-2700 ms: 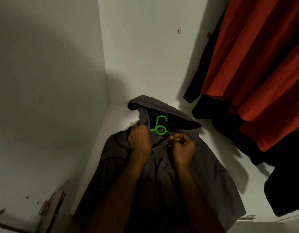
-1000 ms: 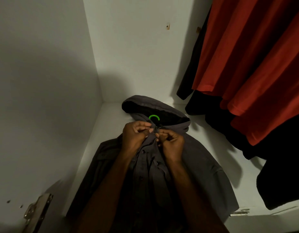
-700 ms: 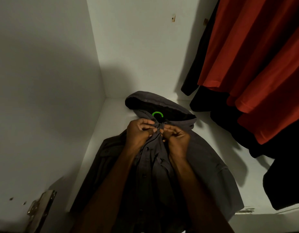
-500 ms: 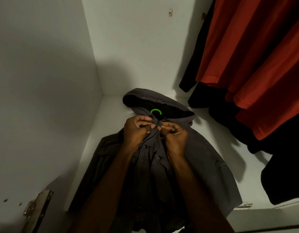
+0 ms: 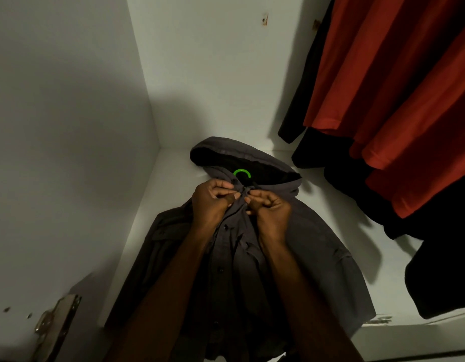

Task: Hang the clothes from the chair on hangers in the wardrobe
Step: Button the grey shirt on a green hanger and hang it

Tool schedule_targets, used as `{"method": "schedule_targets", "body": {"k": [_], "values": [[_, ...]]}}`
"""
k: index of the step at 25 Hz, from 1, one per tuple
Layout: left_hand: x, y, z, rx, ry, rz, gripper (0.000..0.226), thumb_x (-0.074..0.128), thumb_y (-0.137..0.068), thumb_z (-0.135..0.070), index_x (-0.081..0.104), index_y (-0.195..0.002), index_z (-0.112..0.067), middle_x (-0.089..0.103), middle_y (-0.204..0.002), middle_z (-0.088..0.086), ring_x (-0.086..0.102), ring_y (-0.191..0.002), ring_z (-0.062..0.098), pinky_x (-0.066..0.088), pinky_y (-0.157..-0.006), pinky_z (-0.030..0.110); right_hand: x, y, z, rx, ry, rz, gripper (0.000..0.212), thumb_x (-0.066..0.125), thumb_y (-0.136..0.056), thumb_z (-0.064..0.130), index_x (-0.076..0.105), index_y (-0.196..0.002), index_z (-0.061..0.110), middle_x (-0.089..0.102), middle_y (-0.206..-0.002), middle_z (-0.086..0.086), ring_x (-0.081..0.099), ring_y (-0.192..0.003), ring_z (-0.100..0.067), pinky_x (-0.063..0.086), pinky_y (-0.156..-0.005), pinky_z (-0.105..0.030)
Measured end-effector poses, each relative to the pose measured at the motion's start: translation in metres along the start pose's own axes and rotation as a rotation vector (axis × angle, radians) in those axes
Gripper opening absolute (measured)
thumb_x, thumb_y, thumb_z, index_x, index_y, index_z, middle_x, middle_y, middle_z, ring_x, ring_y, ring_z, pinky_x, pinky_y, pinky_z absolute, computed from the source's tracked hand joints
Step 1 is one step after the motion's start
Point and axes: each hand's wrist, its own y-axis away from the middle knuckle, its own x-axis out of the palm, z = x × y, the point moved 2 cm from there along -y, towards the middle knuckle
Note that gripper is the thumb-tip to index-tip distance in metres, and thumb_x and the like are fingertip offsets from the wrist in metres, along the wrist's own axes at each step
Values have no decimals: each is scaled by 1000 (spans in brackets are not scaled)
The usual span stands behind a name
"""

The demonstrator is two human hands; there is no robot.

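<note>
A dark grey hooded button shirt [image 5: 317, 246] lies spread on the white wardrobe floor [image 5: 171, 194], hood toward the back wall. Only the curved hook of a green hanger [image 5: 241, 173] shows at the neck opening; the rest is hidden inside the shirt. My left hand [image 5: 213, 202] pinches the left edge of the placket just below the collar. My right hand [image 5: 270, 207] pinches the right edge beside it. The fingertips of both hands meet at the top button area.
Red garments [image 5: 398, 100] and black garments [image 5: 445, 270] hang at the right, reaching down close to the floor. White walls close in the left and back. A metal hinge [image 5: 56, 325] sits at the lower left by the front edge.
My hands came together at the collar and closed the shirt front over the hanger, so only its hook shows now. In the last second they have barely moved.
</note>
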Motion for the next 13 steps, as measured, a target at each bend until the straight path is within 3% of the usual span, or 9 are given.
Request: {"method": "schedule_targets", "body": {"k": [3, 7, 13], "values": [[-2, 1, 0, 34, -69, -44, 19, 83, -79, -4, 71, -91, -13, 78, -82, 3, 76, -78, 18, 63, -79, 42, 1, 2, -1, -58, 88, 24, 20, 67, -89, -11, 77, -97, 5, 79, -88, -8, 76, -80, -19, 62, -68, -28], [1, 4, -4, 142, -220, -52, 16, 81, -80, -4, 71, -88, -14, 76, -79, -5, 73, -76, 5, 62, -78, 33, 2, 3, -3, -205, 272, -18, 16, 76, -83, -6, 79, -97, 2, 79, -89, -2, 76, -82, -11, 61, -77, -24], [3, 2, -3, 192, -332, -68, 18, 85, -78, -9, 73, -89, -15, 75, -79, -8, 72, -75, 2, 62, -77, 31, 6, 5, -1, -279, 383, -20, 21, 75, -81, -11, 80, -96, 4, 75, -87, 7, 71, -78, 6, 56, -76, -13]]}}
